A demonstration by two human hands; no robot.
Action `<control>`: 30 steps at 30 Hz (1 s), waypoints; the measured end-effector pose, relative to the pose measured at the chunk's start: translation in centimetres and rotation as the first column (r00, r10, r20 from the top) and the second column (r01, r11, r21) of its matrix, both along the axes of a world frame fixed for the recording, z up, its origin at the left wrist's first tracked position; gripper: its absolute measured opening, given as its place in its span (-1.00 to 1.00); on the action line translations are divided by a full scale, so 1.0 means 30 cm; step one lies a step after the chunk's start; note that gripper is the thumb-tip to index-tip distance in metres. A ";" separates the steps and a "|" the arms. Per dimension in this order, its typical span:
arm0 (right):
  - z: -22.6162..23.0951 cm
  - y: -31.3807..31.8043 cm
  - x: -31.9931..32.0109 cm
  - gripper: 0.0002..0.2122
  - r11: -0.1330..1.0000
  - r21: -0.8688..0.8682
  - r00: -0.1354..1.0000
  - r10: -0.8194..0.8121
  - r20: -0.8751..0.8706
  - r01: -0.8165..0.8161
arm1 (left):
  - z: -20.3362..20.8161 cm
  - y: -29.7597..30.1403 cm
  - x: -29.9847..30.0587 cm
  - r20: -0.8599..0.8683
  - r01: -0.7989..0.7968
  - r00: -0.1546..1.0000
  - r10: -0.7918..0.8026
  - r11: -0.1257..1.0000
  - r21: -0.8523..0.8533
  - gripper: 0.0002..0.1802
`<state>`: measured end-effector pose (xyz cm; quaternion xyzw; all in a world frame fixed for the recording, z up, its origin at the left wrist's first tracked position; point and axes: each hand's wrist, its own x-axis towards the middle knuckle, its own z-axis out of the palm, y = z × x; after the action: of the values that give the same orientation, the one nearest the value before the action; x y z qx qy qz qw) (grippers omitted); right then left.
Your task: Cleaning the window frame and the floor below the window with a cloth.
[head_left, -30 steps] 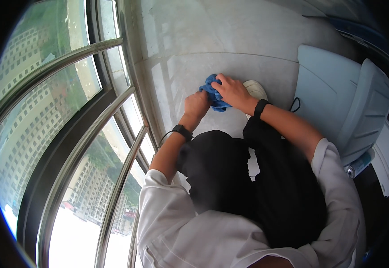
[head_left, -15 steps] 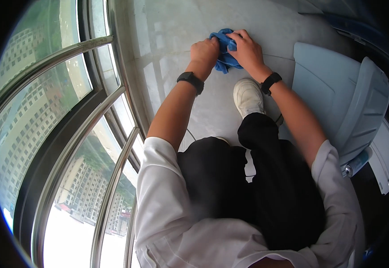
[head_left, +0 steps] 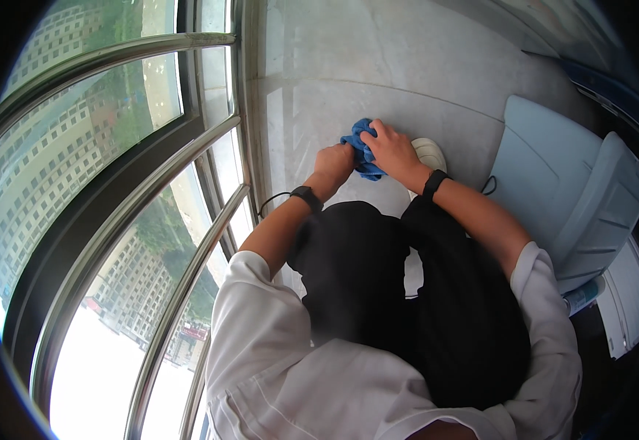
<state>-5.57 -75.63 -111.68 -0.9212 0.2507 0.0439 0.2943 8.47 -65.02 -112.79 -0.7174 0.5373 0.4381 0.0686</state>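
A bunched blue cloth (head_left: 364, 145) hangs between my two hands, low over the grey tiled floor (head_left: 334, 55); whether it touches the tiles I cannot tell. My left hand (head_left: 334, 163) is closed in a fist on the cloth's left side. On the other side my right hand (head_left: 393, 150) grips it, fingers curled over the top. Some of the cloth is hidden by the fingers. Just right of my right hand shows a cream shoe (head_left: 428, 152). I wear a black band on each wrist.
Metal railings (head_left: 195, 147) run along a window on the left, with buildings outside. To the right stands a light blue plastic bin (head_left: 547, 169). A can (head_left: 585, 293) lies beside a white panel (head_left: 627, 293). A thin black cable (head_left: 267, 202) shows near my left wrist.
Both hands, still on the cloth, have come closer to my knees. The view has shifted, so the railings, bin and floor lines sit elsewhere in the picture.
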 end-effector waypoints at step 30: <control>0.005 0.010 0.040 -0.46 0.986 0.107 0.990 0.131 -0.049 -0.125 | 0.008 0.040 0.010 0.001 -0.060 0.998 0.060 0.995 0.085 -0.88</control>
<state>-4.38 -75.34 -111.54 -0.9174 0.1966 0.1014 0.3309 8.78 -63.82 -112.55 -0.7292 0.4965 0.4631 0.0857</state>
